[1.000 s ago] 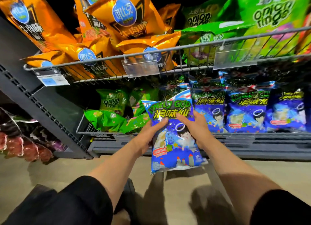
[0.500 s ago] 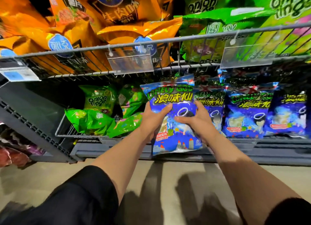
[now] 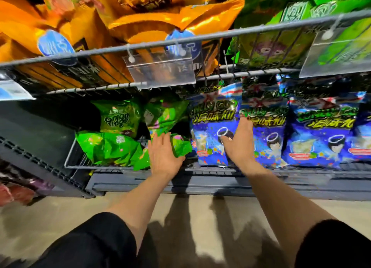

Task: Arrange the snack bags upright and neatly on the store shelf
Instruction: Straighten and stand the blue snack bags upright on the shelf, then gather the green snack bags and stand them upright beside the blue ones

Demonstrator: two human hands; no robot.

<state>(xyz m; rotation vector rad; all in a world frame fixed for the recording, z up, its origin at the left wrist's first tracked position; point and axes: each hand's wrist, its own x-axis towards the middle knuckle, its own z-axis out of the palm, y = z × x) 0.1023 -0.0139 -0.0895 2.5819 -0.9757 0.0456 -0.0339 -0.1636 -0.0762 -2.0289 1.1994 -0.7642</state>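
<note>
A blue snack bag (image 3: 208,139) stands upright at the left end of a row of blue bags (image 3: 317,139) on the lower shelf. My right hand (image 3: 237,143) lies flat against its right side with straight fingers. My left hand (image 3: 163,155) is open, its fingers reaching onto a crumpled green onion-ring bag (image 3: 179,146). More green bags lie in a heap (image 3: 108,147) in the wire basket (image 3: 69,159) to the left; one green bag (image 3: 118,117) stands upright behind them.
The upper wire shelf (image 3: 200,38) holds orange bags (image 3: 66,37) on the left and green bags (image 3: 281,43) on the right, with clear price-tag holders (image 3: 160,71) hanging from its rail. A grey shelf frame (image 3: 36,163) slants at the left. Beige floor lies below.
Both hands carried the blue bag up and onto the lower shelf, then let it go. My left hand moved left onto the green bags; my right hand stays against the blue bag.
</note>
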